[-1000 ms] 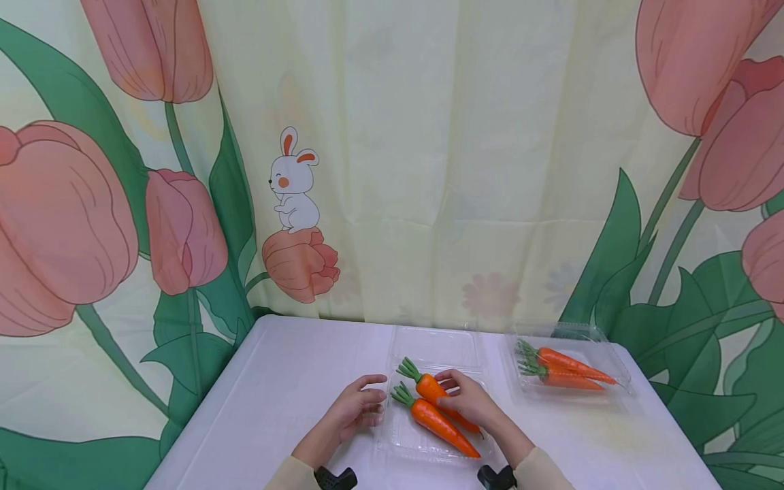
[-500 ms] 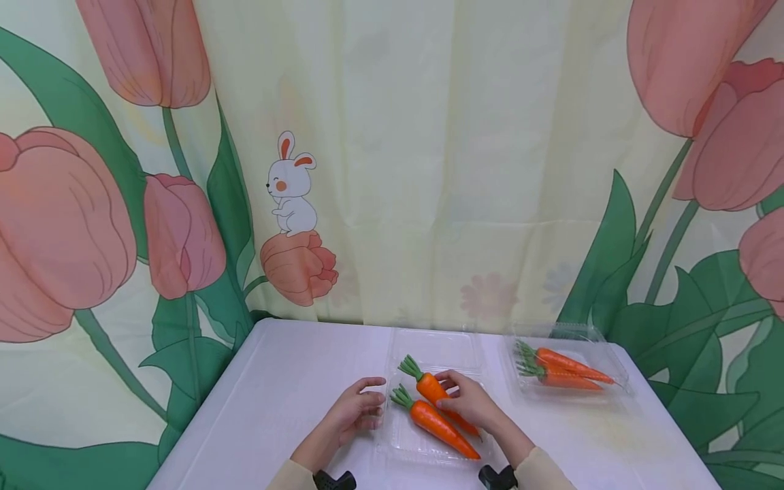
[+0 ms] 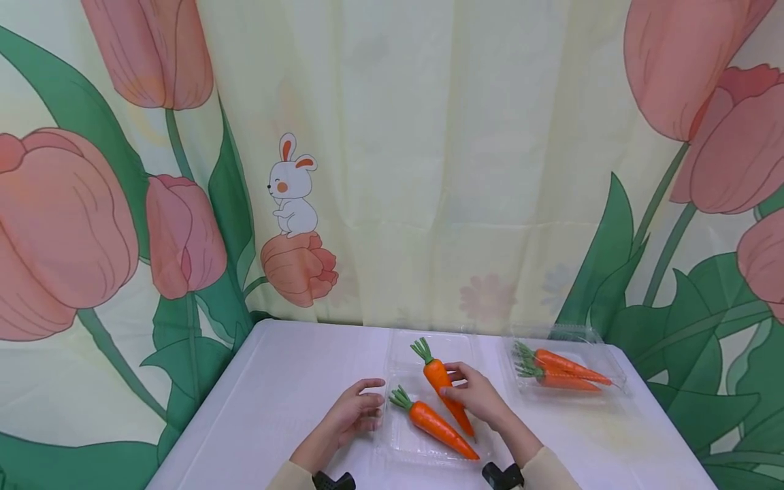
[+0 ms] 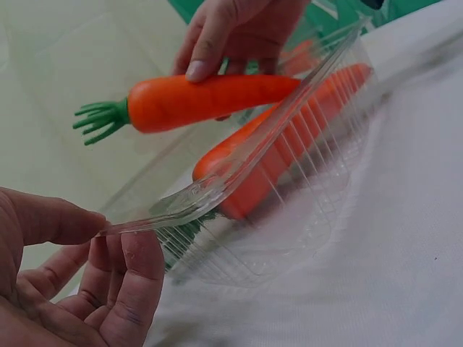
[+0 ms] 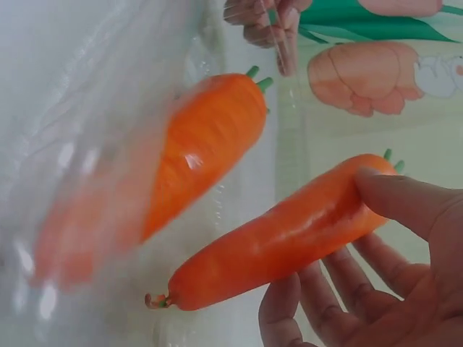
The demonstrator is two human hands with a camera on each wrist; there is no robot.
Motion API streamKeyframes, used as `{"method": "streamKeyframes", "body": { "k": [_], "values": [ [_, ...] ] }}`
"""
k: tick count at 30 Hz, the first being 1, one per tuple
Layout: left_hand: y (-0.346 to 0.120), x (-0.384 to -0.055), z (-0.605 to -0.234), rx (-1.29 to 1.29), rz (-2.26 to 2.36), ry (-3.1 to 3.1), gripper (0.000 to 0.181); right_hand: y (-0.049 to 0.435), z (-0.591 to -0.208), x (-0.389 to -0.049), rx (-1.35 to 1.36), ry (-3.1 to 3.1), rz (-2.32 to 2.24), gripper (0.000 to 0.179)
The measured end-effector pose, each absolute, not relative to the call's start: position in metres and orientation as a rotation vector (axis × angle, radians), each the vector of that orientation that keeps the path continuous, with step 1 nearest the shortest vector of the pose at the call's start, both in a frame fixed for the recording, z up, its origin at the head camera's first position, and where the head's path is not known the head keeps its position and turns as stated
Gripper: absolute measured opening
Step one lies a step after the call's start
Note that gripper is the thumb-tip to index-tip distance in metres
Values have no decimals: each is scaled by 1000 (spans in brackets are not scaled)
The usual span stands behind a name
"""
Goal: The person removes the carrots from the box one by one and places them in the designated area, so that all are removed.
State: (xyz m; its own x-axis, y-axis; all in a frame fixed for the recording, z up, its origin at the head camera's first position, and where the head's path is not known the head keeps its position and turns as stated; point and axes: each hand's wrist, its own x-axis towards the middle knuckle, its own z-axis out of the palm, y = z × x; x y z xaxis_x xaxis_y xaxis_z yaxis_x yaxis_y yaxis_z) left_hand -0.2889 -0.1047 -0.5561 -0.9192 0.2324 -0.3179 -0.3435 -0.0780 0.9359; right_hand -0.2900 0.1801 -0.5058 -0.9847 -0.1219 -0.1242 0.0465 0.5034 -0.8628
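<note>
My right hand (image 3: pixel 479 395) grips an orange carrot (image 3: pixel 437 376) with green stalk stubs. In the right wrist view the thumb lies on top of that carrot and the fingers curl underneath. It is raised and tilted over an open clear plastic clamshell box (image 3: pixel 401 446). Inside the box a second carrot (image 3: pixel 436 425) lies slantwise, stalks toward my left hand. My left hand (image 3: pixel 355 414) is at the box's left side; in the left wrist view its thumb and fingers pinch the box rim (image 4: pixel 181 210).
At the right back of the white table (image 3: pixel 294 381) stands another clear plastic box (image 3: pixel 520 389) holding carrots (image 3: pixel 566 364). The first box's lid (image 3: pixel 456 344) lies folded back, away from the person. A curtain (image 3: pixel 490 170) printed with tulips and a rabbit hangs behind the table.
My right hand has lifted its carrot up and away from the carrot in the box, turning it steeper. The left hand stays at the rim.
</note>
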Motion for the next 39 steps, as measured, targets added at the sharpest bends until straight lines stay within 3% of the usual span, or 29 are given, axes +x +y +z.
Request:
{"method": "streamKeyframes", "body": {
  "k": [11, 20, 39],
  "values": [
    [-107, -288, -555, -97, 2074, 1805, 51, 188, -499, -293, 20, 2501, -1597, 85],
    [-107, -288, -558, -95, 2079, 1800, 50, 198, -499, -289, 57, 2482, -1646, 72],
    [-106, -287, -559, -98, 2070, 1795, 51, 231, -498, -276, 165, 2431, -1665, 69]
  ]
}}
